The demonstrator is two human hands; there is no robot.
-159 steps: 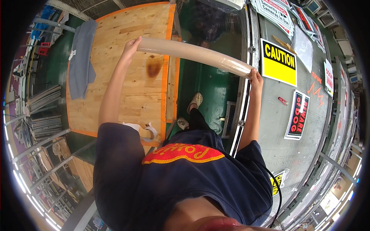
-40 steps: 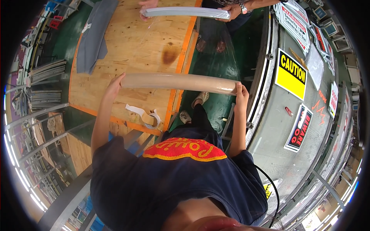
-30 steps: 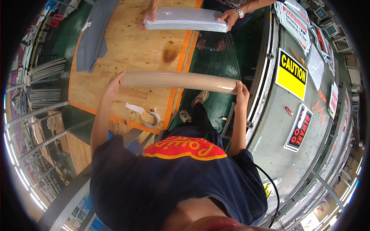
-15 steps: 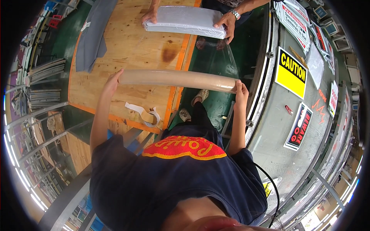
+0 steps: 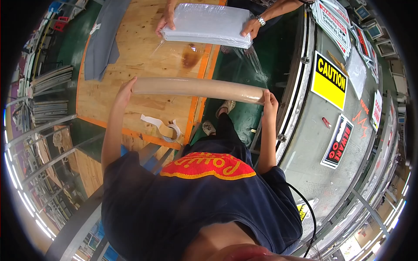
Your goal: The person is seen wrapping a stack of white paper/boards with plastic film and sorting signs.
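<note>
A long roll of clear stretch film (image 5: 198, 88) with a tan core stretches across in front of me. Its left end is gripped by my left hand (image 5: 126, 90), its right end by my right hand (image 5: 270, 103). Thin film (image 5: 254, 63) runs from the roll's right part up to a stack of white sheets (image 5: 207, 22). That stack is wrapped in film and held at both ends by a co-worker's left-side hand (image 5: 166, 21) and right-side hand (image 5: 252, 28), the latter's arm wearing a watch. My fingertips are partly hidden behind the roll.
A plywood table (image 5: 148, 61) with orange edges carries a tape roll (image 5: 173, 132) and grey cloth (image 5: 104, 39). On the right, a grey bench (image 5: 300, 148) holds several printed signs, including a yellow-black one (image 5: 329, 82), and a small red object (image 5: 326, 122).
The co-worker's hands have shifted left and turned the stack so more of its top face shows. The film between stack and roll has spread wider. My roll has moved slightly left.
</note>
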